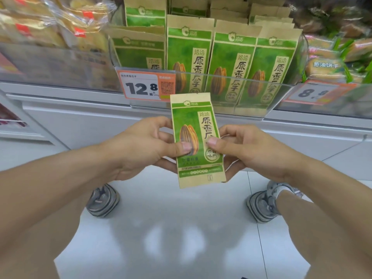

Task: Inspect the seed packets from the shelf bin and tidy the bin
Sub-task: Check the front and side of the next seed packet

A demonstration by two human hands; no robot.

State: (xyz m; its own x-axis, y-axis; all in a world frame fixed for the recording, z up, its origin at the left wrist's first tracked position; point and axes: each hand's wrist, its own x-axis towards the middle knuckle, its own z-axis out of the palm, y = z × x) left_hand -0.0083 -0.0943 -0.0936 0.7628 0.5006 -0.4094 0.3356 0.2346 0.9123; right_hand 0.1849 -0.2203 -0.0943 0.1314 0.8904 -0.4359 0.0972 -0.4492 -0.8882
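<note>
Both hands, left hand (141, 143) and right hand (247, 152), pinched one seed packet (196, 137) upright, thumbs in front; rear fingers were probably supporting. Turning it slowly would show every seam.

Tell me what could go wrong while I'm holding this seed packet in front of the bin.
1. The seed packet is only pinched at its edges by the left hand and right hand, so it might slip to the floor.
2. Packets in the clear bin stand unevenly, the leftmost packet lower; reinserting one could topple them.
</note>
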